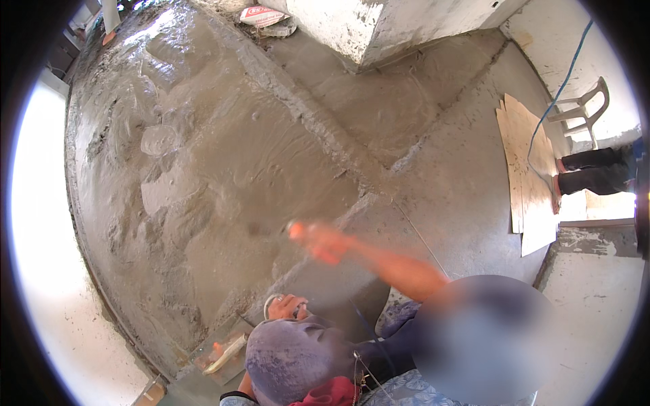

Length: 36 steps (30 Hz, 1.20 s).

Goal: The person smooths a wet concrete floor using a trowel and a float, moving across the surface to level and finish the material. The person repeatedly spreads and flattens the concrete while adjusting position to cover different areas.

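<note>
My right hand (327, 246) reaches out over wet grey mortar (223, 149), smeared by motion. Its fingers look wrapped round a blurred tool with an orange end (296, 231); the tool's kind is not clear. My left arm (246, 386) shows at the lower left, running behind my dusty knee (288, 355). Past that knee is a skin-coloured shape (289, 306) with a dark band; whether it is my hand or a foot I cannot tell. Close by on the left, a flat plate with a pale handle (227, 353) lies at the mortar's edge.
A raised mortar strip (305, 115) divides the floor, with smoother grey floor (447, 183) on the right. Pale boards (528, 169) lie at the right, beside another person's legs (592, 169), a plastic chair (586, 108) and a blue cable (565, 78). A bag (263, 17) lies near a pillar (365, 30).
</note>
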Tool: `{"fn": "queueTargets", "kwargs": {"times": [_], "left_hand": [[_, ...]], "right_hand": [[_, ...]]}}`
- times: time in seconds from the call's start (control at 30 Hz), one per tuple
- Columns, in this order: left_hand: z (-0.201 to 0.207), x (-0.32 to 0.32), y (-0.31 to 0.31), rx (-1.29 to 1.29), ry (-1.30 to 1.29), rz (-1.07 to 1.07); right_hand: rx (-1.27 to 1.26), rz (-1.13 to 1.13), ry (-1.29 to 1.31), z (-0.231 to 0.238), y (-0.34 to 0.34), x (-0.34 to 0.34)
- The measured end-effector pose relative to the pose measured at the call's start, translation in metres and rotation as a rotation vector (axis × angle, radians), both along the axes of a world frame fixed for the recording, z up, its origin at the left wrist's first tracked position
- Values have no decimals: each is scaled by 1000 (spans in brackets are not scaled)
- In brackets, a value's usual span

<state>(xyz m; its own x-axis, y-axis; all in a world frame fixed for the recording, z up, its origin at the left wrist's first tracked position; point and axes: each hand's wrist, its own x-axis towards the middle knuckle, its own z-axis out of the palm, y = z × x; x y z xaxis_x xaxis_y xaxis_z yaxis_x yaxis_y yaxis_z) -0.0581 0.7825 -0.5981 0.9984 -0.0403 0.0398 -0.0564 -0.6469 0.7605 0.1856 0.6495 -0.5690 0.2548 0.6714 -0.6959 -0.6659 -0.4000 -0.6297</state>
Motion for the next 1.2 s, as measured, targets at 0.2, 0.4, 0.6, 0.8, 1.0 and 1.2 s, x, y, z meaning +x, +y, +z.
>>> {"fn": "queueTargets", "kwargs": {"times": [0.2, 0.4, 0.6, 0.8, 1.0, 1.2], "left_hand": [[2, 3, 0, 29, 14, -13], [9, -2, 9, -14, 71, -1], [7, 1, 3, -28, 21, 28], [0, -1, 3, 0, 19, 15], [10, 5, 0, 33, 5, 10], [7, -1, 4, -1, 28, 16]], "right_hand": [[-101, -91, 177, -40, 40, -49], [-97, -322, 14, -19, 4, 31], [69, -749, -15, 29, -64, 118], [-45, -165, -126, 8, 1, 42], [-107, -160, 127, -32, 49, -13], [-178, -340, -36, -28, 22, 64]]}}
